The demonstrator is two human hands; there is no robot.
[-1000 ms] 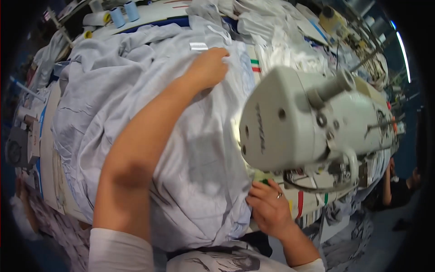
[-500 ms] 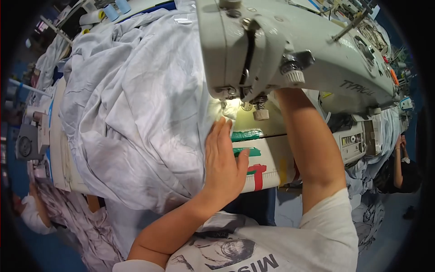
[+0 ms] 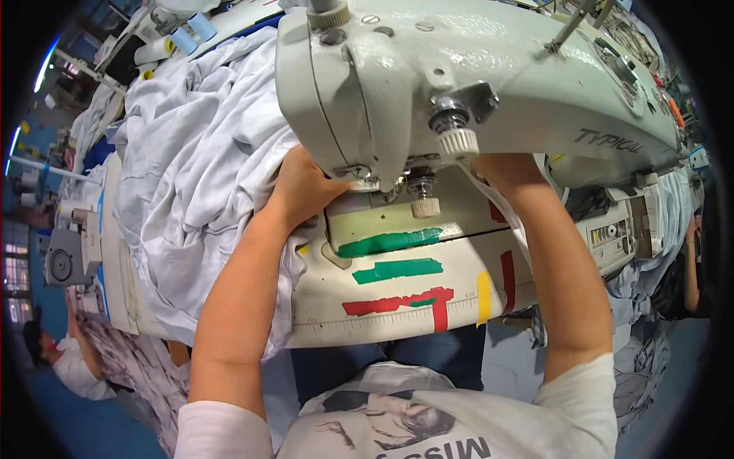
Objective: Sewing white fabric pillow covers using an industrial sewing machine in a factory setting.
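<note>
A large bundle of pale white cloth lies in folds on the left of the sewing table. My left hand is closed at the cloth's right edge, beside the head of the light grey sewing machine. Its thumb points toward the presser foot, and some fingers are hidden behind the machine head. My right hand reaches beneath the machine's arm, which hides its fingers. A narrow white strip hangs beside my right wrist.
Green tape, red tape and yellow tape mark the table near its ruler edge. Blue thread cones stand at the back left. Another person is at far left; a dark-clothed person is at far right.
My left hand has gone from lying flat on the cloth to closed, farther left and up. The cloth has shifted left, baring more table. The white strip now shows by my right wrist.
</note>
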